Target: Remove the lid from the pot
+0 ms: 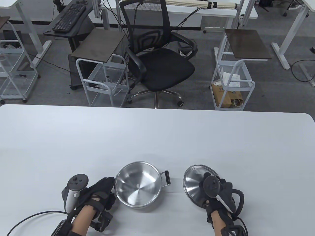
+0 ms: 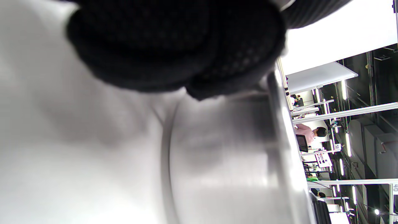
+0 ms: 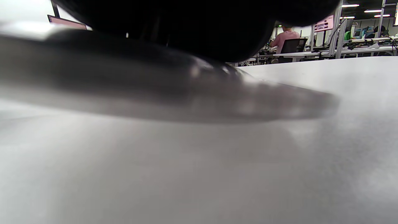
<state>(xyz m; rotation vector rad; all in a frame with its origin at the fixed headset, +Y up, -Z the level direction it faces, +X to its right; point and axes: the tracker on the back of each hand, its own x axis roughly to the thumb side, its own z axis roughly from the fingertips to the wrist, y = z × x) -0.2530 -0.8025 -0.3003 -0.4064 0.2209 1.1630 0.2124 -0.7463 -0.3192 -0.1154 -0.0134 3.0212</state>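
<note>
The stainless steel pot stands open on the white table, its bright bowl bare to the camera and its black side handle pointing right. The lid is already off and well apart from the pot, to its right — its near edge sits under the right hand. In the right wrist view the lid's rim appears to lie low on the table or just above it; whether it has fully touched down I cannot tell.

The right hand's grip seems to hold the lid's knob from above, but the tracker and glove cover the fingers, so how tightly they press I cannot tell. The left hand is against the pot's left side, its gloved fingers curled at the rim — likely gripping the hidden left handle to steady the pot.

Judging by this, the lifting is done and only the letting go remains. The risks are small ones: if the lid is released while tilted, its domed, polished shape could make it rock, spin or slide on the smooth table, perhaps back toward the pot. If the left hand pulls away carelessly, it could drag or tip the light empty pot by its rim
</note>
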